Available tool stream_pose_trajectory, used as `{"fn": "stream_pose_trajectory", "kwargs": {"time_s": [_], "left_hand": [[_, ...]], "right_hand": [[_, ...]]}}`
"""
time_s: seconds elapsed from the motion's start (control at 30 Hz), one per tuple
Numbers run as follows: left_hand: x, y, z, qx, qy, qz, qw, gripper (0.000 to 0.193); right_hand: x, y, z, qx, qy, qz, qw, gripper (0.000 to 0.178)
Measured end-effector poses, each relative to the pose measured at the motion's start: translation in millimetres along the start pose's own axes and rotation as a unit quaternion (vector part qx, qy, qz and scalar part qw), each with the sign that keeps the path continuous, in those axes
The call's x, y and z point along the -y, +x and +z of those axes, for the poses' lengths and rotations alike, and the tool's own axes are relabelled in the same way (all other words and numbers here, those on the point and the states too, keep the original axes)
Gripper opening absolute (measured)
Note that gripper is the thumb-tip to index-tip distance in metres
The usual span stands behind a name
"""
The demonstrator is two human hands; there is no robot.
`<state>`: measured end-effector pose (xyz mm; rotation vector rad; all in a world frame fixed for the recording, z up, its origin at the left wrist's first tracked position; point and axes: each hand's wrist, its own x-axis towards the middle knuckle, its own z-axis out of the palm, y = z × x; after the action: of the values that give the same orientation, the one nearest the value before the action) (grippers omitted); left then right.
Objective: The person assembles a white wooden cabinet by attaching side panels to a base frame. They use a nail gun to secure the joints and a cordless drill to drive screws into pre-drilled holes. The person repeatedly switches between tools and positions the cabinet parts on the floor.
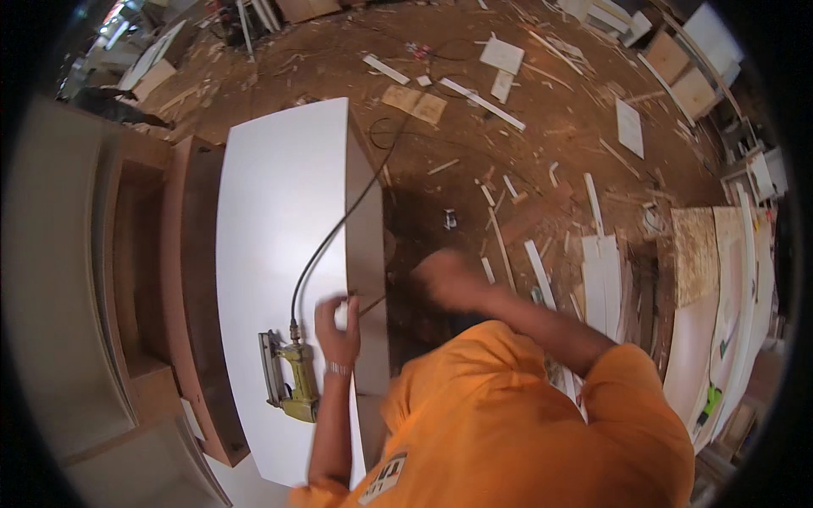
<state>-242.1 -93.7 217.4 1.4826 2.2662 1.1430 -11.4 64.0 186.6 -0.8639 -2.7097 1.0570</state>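
My left hand is at the right edge of a white-topped cabinet box, its thumb and fingers curled together at the rim. Whatever they may pinch is too small to make out. A thin dark streak shows beside these fingertips, against the box's brown side. To the right of the box, my right hand is smeared by motion, so its fingers and anything in them do not show clearly. A green nail gun lies on the white top, left of my left wrist, untouched. Its black air hose runs up over the box's edge.
Brown and pale cabinet carcasses stand close on the left. Wood scraps and white offcuts litter the brown floor. At the right, long boards lie stacked, with a bright green tool on them.
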Motion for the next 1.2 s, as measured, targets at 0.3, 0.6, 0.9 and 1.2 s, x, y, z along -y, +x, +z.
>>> {"fn": "stream_pose_trajectory", "kwargs": {"time_s": [0.3,0.6,0.9,1.2], "left_hand": [[-6,240,153,-0.037,0.193,0.123,0.973,0.074],[74,313,253,0.110,0.527,-0.091,0.838,0.058],[-49,403,504,0.280,0.435,0.038,0.855,0.041],[-311,527,916,0.602,0.366,0.246,0.666,0.031]], "right_hand": [[-266,-500,-153,-0.765,0.231,0.413,0.437,0.023],[-365,-516,-123,-0.550,-0.129,0.744,0.358,0.036],[-502,-469,-367,-0.589,-0.117,0.685,0.413,0.027],[-544,-467,-286,-0.439,-0.149,0.854,0.234,0.045]]}}
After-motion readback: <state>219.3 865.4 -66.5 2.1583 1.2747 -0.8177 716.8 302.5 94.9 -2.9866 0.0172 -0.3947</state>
